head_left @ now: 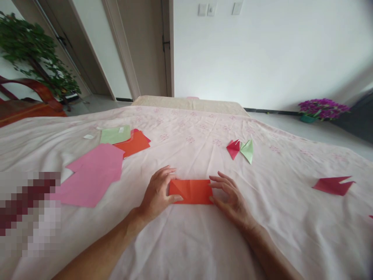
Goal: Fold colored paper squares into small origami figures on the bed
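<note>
A sheet of orange paper (pixel 192 191), folded into a flat rectangle with crease lines, lies on the cloth in front of me. My left hand (pixel 159 190) holds its left end, the thumb on top and the fingers bent round the far corner. At the right end, my right hand (pixel 231 196) grips the short edge, its thumb at the near corner and its fingertips at the far one. Beyond the right hand lie a folded red paper piece (pixel 233 148) and a folded light green one (pixel 248 150), their tips meeting.
Pink sheets (pixel 96 177), orange sheets (pixel 135 144) and a light green packet (pixel 115 134) lie at the left. A folded dark red piece (pixel 333 186) sits at the right. The pale flowered cloth (pixel 186 241) is wrinkled. Behind stand a chair (pixel 32 97) and plants.
</note>
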Demonstrator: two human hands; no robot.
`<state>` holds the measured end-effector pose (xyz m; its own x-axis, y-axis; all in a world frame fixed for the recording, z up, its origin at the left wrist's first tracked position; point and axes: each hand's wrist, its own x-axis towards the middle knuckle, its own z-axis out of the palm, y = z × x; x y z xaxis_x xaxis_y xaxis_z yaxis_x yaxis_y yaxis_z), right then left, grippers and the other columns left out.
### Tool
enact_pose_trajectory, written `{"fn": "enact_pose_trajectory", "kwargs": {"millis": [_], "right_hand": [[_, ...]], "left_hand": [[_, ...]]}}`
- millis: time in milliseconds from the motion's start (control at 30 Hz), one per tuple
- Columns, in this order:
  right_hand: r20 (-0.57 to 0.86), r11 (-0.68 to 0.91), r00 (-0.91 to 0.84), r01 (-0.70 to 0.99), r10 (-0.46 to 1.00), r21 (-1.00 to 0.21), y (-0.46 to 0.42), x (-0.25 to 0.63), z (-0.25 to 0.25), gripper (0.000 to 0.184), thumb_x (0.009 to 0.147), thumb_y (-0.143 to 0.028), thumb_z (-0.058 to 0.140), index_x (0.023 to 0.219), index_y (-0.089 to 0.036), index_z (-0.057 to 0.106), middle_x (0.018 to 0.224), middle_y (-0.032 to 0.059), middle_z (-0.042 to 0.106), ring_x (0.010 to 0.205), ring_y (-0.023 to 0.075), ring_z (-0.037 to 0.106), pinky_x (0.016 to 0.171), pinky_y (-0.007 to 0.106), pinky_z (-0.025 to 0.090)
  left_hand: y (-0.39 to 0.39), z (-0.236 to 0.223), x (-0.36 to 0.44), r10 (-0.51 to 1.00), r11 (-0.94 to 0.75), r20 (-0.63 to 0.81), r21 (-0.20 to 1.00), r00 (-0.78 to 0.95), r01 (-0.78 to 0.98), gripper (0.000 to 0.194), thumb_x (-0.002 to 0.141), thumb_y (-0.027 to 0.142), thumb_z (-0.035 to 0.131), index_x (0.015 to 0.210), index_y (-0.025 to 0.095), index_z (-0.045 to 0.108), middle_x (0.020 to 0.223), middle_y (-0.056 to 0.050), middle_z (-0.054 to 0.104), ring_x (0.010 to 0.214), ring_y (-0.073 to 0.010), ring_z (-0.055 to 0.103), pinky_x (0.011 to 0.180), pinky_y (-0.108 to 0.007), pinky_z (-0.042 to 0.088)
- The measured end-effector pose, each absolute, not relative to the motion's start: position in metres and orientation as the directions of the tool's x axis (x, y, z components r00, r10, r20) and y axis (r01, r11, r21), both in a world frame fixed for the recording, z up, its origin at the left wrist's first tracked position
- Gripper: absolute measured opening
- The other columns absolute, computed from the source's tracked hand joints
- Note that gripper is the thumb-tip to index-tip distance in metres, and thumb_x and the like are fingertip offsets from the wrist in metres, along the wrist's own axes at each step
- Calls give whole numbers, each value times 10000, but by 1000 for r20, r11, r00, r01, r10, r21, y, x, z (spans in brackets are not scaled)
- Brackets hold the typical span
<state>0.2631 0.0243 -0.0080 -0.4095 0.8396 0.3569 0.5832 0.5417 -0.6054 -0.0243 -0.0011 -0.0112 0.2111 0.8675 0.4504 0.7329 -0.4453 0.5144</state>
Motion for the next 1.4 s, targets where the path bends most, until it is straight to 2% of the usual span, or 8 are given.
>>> {"fn": "enact_pose_trajectory", "kwargs": {"millis": [100, 200, 400, 533, 900, 1133, 1300, 1400], "right_hand": [[355, 527, -390, 630, 850, -571, 21, 259, -7, 526, 816, -355, 656, 1314, -259, 513, 1323, 85, 566, 1317, 306, 398, 1042, 504, 395], [359, 517, -373, 656, 855, -550, 19, 256, -6, 635, 815, -352, 660, 1393, -248, 419, 1332, 95, 560, 1312, 311, 403, 1036, 521, 393], [484, 647, -430, 516, 763, -562, 10, 254, 2, 538, 847, -217, 617, 1355, -275, 449, 1164, 65, 665, 1280, 284, 450, 1067, 530, 355], [496, 615, -378, 345, 782, -709, 1, 252, 5, 452, 874, -174, 583, 1306, -270, 492, 1100, 66, 667, 1053, 235, 615, 950, 436, 481], [416, 512, -399, 169, 817, -842, -14, 246, 8, 369, 970, -209, 407, 1319, -285, 502, 988, 42, 654, 906, 184, 633, 812, 339, 517], [443, 473, -190, 520, 876, -712, 3, 239, 5, 505, 847, -365, 628, 1325, -261, 499, 1259, 103, 530, 1110, 264, 536, 855, 396, 499], [92, 178, -202, 467, 975, -866, 11, 235, -2, 467, 856, -343, 583, 1305, -245, 501, 951, 36, 667, 774, 184, 624, 666, 319, 513], [28, 88, -179, 334, 983, -938, 11, 234, -5, 412, 850, -305, 565, 1256, -239, 540, 833, 5, 670, 719, 170, 621, 645, 298, 498]], "left_hand": [[-3, -10, -21, 860, -488, 392, 451, 326, 747, 951, 588, 669, 732, 1353, 184, 445, 1356, -152, 522, 1334, -344, 379, 1102, -508, 303], [-3, -10, -18, 872, -478, 339, 427, 354, 768, 1066, 545, 697, 736, 1404, 173, 383, 1363, -166, 518, 1325, -366, 385, 1095, -541, 300], [-7, -3, -15, 831, -526, 408, 358, 378, 771, 916, 641, 485, 803, 1400, 202, 375, 1279, -115, 582, 1279, -315, 448, 1137, -539, 234], [-10, 4, -13, 794, -569, 449, 311, 410, 762, 814, 673, 451, 792, 1361, 212, 430, 1205, -96, 610, 1224, -308, 489, 1133, -550, 240], [-24, 5, -12, 625, -716, 612, 202, 484, 668, 122, 862, 129, 591, 920, 228, 632, 858, 14, 649, 927, -151, 580, 1122, -489, 307], [-25, 11, -8, 540, -781, 691, 198, 481, 592, 320, 943, 132, 410, 711, 222, 611, 829, 28, 691, 1040, -166, 570, 1134, -551, 247], [-24, 12, -10, 550, -745, 695, 159, 462, 648, 263, 897, 123, 514, 693, 235, 637, 939, 29, 704, 1107, -179, 559, 1151, -546, 221], [-21, 8, -13, 603, -662, 709, 189, 366, 725, 287, 882, 92, 527, 683, 250, 661, 1006, 17, 678, 1153, -188, 536, 1148, -545, 233]]}}
